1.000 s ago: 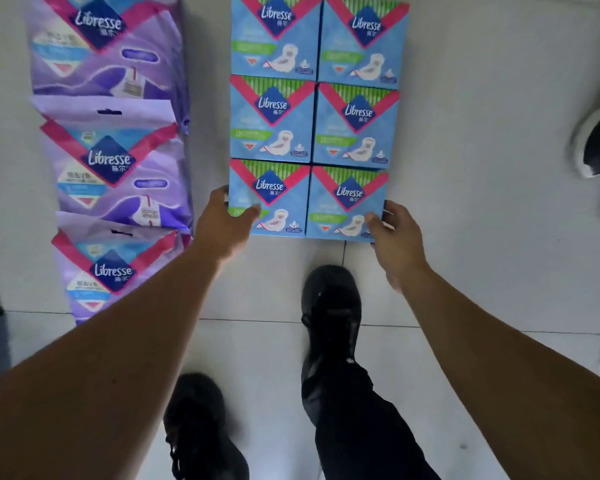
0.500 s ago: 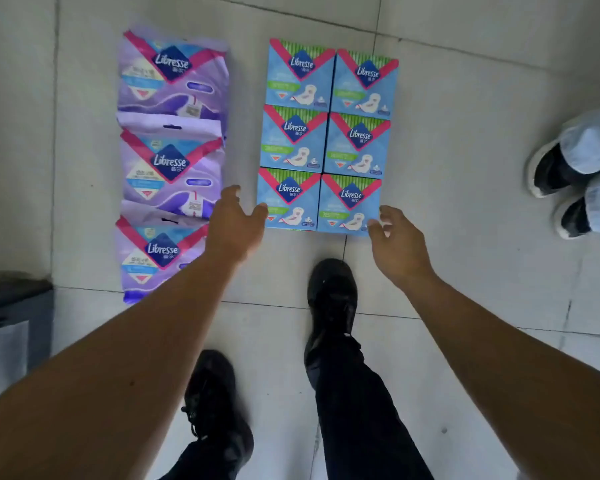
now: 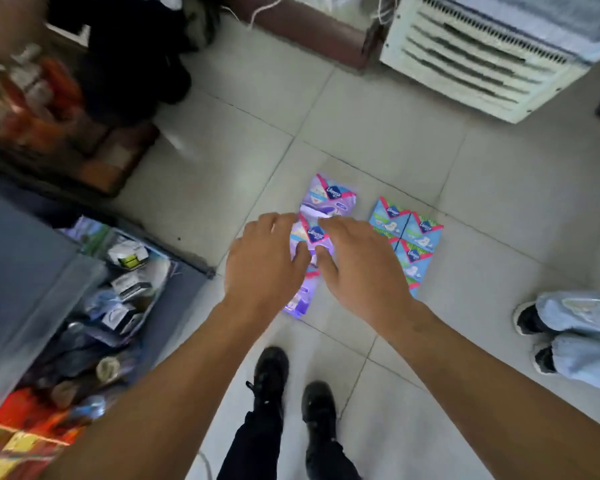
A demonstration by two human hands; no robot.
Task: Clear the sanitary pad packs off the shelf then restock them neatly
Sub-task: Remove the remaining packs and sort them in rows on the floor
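Both hands have left the blue packs (image 3: 407, 237) and now hover over the purple packs (image 3: 329, 197). The left hand (image 3: 265, 261) and right hand (image 3: 364, 268) each show a relaxed, wide grip holding nothing (fingers spread). Purple and blue packs lie side by side on the tiled floor (image 3: 499, 202); a cluttered shelf (image 3: 118, 271) stands left.

Small retail shop, aisle level. Evidence: grey shelf unit (image 3: 32, 271) at left stocked with boxed and packeted goods (image 3: 125, 289); identical branded sanitary pad packs (image 3: 329, 199) in rows on pale tiled floor (image 3: 378, 133); white louvred appliance (image 3: 471, 60) at rear; a second person's shoes (image 3: 530, 320) at right.
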